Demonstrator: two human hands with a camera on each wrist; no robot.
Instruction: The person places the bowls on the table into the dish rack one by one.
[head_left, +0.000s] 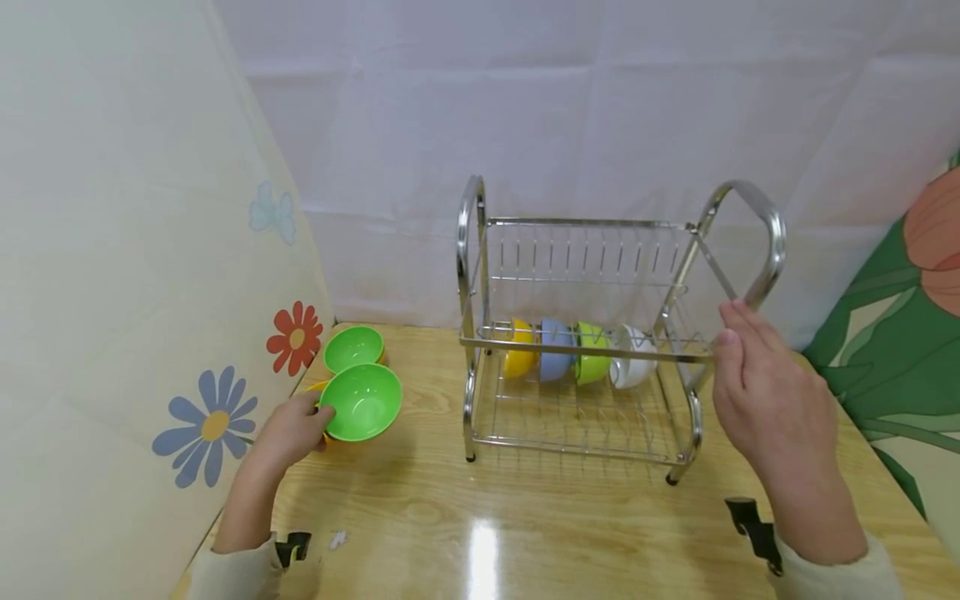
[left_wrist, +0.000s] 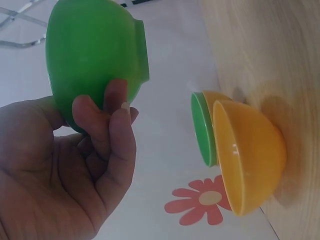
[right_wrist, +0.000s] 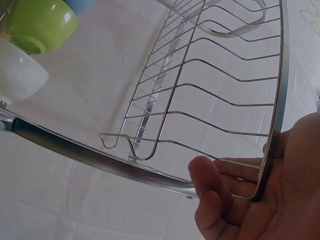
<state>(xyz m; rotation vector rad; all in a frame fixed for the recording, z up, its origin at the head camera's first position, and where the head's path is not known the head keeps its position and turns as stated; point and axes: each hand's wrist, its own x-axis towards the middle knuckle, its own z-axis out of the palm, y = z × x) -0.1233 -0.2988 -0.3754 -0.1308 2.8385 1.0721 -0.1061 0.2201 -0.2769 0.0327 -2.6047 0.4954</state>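
My left hand (head_left: 294, 427) pinches the rim of a green bowl (head_left: 365, 402), thumb inside and fingers beneath; the left wrist view shows this bowl (left_wrist: 95, 55) lifted clear of an orange bowl (left_wrist: 252, 155). Behind it stands another green bowl (head_left: 354, 348) with orange under it. At the metal dish rack (head_left: 585, 355), my right hand (head_left: 780, 408) is at the right front corner of the upper tier. In the right wrist view its fingers (right_wrist: 205, 172) curl round that corner of the rack. On the lower tier stand orange (head_left: 519, 350), blue (head_left: 556, 352), light green (head_left: 592, 354) and white (head_left: 633, 358) bowls, tilted on edge.
The wooden table (head_left: 420, 517) runs up to a pale cloth wall (head_left: 390, 150) behind the rack. A flowered panel (head_left: 150, 292) borders the left side and a green leafy panel (head_left: 900, 350) the right. A small white scrap (head_left: 338, 539) lies near the left sleeve.
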